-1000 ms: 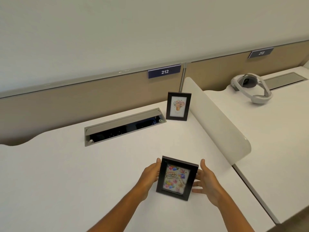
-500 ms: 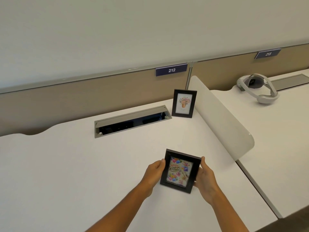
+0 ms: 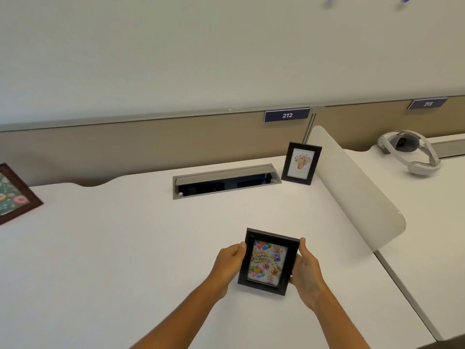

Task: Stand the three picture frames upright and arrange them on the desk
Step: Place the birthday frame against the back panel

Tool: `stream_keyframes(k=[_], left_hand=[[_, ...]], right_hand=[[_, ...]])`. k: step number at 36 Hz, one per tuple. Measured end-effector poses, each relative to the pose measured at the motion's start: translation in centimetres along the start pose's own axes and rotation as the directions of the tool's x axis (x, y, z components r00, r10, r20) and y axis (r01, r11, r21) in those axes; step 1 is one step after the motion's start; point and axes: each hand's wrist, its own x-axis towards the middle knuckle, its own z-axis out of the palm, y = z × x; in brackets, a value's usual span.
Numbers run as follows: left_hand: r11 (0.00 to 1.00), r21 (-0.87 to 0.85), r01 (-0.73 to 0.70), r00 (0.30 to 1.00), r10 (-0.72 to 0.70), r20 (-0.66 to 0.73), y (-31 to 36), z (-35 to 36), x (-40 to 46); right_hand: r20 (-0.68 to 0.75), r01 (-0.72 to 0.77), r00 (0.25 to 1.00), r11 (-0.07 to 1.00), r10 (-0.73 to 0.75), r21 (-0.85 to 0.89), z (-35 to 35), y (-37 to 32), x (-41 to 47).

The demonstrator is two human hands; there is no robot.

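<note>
Closing both hands since a second ago, we now grip the birthday frame [image 3: 268,262] between left hand [image 3: 229,263] and right hand [image 3: 305,268], ready for placing upright beside the flower frame [image 3: 301,163].

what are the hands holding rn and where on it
The black birthday-card frame, gripped by its two side edges: the left hand on its left edge, the right hand on its right edge.

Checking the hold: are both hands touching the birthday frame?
Touching. Head view: left hand and right hand press the birthday frame sides.
</note>
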Motion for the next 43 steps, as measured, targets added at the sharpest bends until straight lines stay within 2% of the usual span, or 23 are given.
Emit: stream_keyframes(k=[15,21,32,43], left_hand=[[0.998,-0.068,-0.001,0.982,-0.012,-0.188,-0.8,-14.6,-3.3],[0.997,-0.074,0.015,0.965,-0.034,-0.262,-0.8,-20.9,-3.2],[0.994,-0.110,0.020,0.923,-0.061,-0.379,1.1,-30.4,0.8],[0.991,-0.131,0.013,0.894,-0.070,-0.442,5.0,-36.2,9.0]], right_hand=[[0.231,0.025,0.973,0.990,0.008,-0.139,15.3,-0.1,1.4],[0.269,0.027,0.963,0.981,0.026,-0.191,22.5,-0.5,3.0],[0.326,0.036,0.944,0.966,0.051,-0.254,33.4,-4.4,6.6],[0.351,0.080,0.936,0.965,0.013,-0.248,40.3,-9.6,14.4]])
